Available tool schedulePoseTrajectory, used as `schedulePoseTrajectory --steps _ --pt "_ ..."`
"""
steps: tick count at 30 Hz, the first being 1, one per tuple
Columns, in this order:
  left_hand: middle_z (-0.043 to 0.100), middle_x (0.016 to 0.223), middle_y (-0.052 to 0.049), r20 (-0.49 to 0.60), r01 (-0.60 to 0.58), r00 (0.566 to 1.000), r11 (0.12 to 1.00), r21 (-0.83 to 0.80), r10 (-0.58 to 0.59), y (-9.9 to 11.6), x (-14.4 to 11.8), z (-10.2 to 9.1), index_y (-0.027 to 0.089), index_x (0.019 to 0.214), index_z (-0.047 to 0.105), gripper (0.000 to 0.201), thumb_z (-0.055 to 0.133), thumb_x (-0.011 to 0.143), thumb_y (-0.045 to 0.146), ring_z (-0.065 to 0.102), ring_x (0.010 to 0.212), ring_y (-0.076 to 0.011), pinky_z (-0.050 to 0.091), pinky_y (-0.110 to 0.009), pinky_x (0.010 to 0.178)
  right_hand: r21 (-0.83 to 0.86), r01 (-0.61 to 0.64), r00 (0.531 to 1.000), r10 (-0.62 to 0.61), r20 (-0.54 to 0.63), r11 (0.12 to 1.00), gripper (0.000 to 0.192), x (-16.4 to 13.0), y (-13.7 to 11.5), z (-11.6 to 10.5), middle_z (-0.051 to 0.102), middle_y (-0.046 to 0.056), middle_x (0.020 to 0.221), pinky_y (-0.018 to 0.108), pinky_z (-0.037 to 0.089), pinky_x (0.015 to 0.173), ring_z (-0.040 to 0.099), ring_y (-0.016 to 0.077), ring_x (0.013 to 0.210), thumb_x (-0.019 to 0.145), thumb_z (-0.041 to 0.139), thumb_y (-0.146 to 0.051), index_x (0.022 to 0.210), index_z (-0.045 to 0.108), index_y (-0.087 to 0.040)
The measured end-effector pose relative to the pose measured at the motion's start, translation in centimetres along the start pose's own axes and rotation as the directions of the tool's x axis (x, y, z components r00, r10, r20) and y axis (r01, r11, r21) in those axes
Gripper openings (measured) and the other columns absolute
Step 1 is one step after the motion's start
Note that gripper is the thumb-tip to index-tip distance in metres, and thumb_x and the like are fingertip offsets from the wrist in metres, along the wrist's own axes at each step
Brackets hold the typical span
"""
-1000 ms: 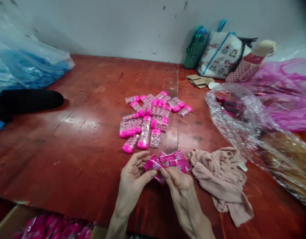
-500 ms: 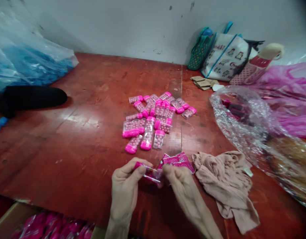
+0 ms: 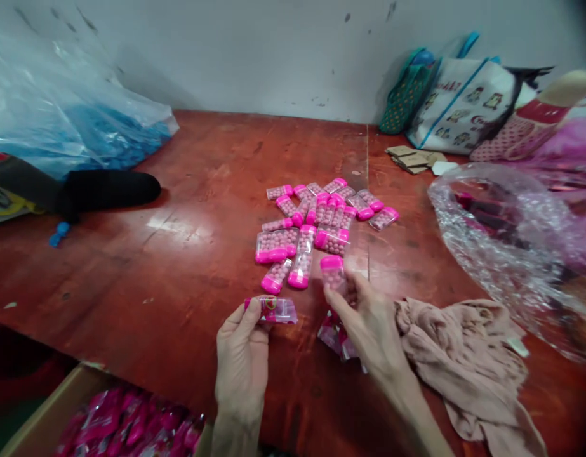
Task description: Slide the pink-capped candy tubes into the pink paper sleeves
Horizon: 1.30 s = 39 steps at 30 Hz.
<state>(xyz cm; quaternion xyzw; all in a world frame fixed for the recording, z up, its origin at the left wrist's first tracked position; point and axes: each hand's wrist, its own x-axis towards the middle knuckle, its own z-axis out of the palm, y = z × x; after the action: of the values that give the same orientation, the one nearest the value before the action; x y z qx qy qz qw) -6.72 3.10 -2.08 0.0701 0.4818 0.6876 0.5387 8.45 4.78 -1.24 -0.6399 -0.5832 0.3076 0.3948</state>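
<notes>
My left hand pinches a small pink-and-clear plastic sleeve by its left end; it looks flat. My right hand has its thumb and fingers around a clear box with a pink cap, filled with small pink balls. Beneath that hand several printed pink sleeves lie partly hidden on the table. Just beyond both hands is a loose pile of similar pink-capped boxes, some upright on end, most lying flat.
A beige cloth lies right of my right arm. Crinkled clear plastic sits farther right. At lower left, a cardboard box holds many pink packets. A bag of blue pieces, a black object and a white bag stand around the red table.
My right hand has left the sleeve and moved up to the pile, where it has taken hold of a box. My left hand keeps the sleeve. The view has shifted left.
</notes>
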Motion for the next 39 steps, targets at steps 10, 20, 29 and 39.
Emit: schedulePoseTrajectory --steps 10,20,29,39 --pt "0.071 0.07 -0.004 0.115 -0.031 0.993 0.991 0.128 0.016 -0.8 -0.6 1.1 0.013 0.071 0.072 0.015 0.076 0.06 0.022 0.063 0.062 -0.014 0.052 -0.025 0.063 0.285 -0.328 0.898 0.203 0.391 0.901 0.036 -4.6 -0.1 -2.0 0.068 0.001 0.086 0.029 0.05 0.065 0.061 0.0175 0.073 0.073 0.065 -0.024 0.108 0.061 -0.023" --pt "0.07 0.097 -0.006 0.168 -0.009 0.986 0.993 0.115 -0.011 -2.4 -2.4 3.0 0.018 0.098 0.063 0.029 0.068 0.07 0.013 0.064 0.09 -0.0186 0.049 -0.03 0.082 0.225 -0.118 0.946 0.04 0.321 0.967 0.029 -5.1 0.6 -2.1 0.066 0.0 0.079 0.024 0.05 0.059 0.06 0.015 0.065 0.074 0.063 -0.017 0.102 0.064 -0.023" --pt "0.071 0.087 -0.011 0.209 0.29 0.93 0.953 0.09 -0.303 -2.6 -3.6 3.4 0.013 0.081 0.071 0.036 0.069 0.067 0.045 0.064 0.089 -0.0252 0.048 -0.036 0.084 0.071 0.292 0.954 -0.295 0.051 0.954 0.048 -6.6 1.0 -0.8 0.061 0.007 0.109 0.023 0.052 0.078 0.06 0.019 0.097 0.085 0.052 -0.014 0.131 0.043 -0.023" --pt "0.07 0.085 -0.011 0.401 0.231 0.876 0.963 0.136 -0.267 -3.0 -3.5 2.7 0.014 0.08 0.073 0.041 0.071 0.06 0.05 0.059 0.098 -0.0322 0.043 -0.046 0.091 -0.021 0.243 0.969 -0.244 -0.035 0.97 0.051 -7.8 2.3 -0.6 0.056 0.008 0.125 0.031 0.05 0.088 0.053 0.0247 0.115 0.086 0.05 -0.017 0.135 0.04 -0.024"
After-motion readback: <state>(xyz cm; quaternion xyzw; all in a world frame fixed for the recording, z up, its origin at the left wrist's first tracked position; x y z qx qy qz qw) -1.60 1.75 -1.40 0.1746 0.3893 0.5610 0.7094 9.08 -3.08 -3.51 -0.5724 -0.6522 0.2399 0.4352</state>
